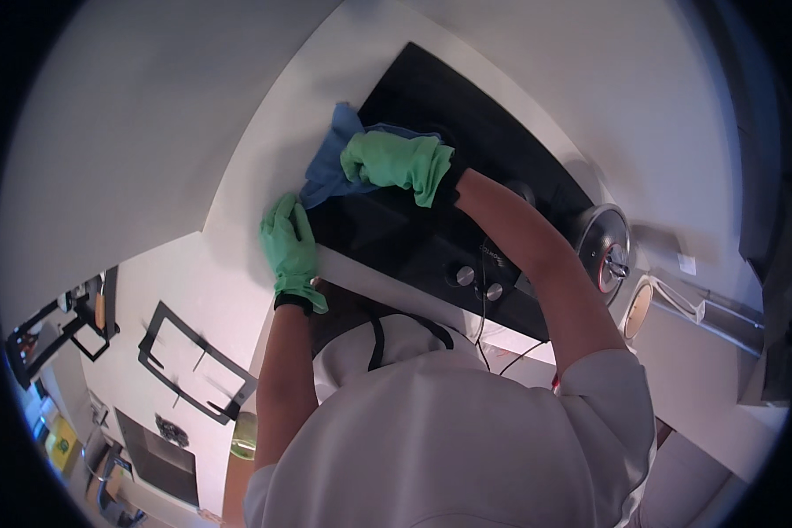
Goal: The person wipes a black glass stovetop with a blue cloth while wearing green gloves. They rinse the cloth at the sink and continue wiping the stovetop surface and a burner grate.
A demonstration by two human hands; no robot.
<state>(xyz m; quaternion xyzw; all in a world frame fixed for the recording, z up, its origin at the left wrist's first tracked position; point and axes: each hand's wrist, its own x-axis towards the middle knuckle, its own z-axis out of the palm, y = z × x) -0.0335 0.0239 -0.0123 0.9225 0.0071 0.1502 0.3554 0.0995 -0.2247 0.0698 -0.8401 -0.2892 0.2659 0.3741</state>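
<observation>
A black glass cooktop is set into a white countertop. My right hand, in a green glove, presses a blue cloth onto the cooktop's left end, and part of the cloth spreads over the counter. My left hand, also green-gloved, rests on the white counter beside the cooktop's corner, its fingertips by the cloth's lower corner; whether they touch it cannot be told. Two round metal knobs are near the cooktop's front edge.
A lidded metal pot stands at the cooktop's right end. On the left counter lies a black pan-support frame, with a knife rack beyond it. A sink and a green bowl are lower left. A thin cable hangs over the front edge.
</observation>
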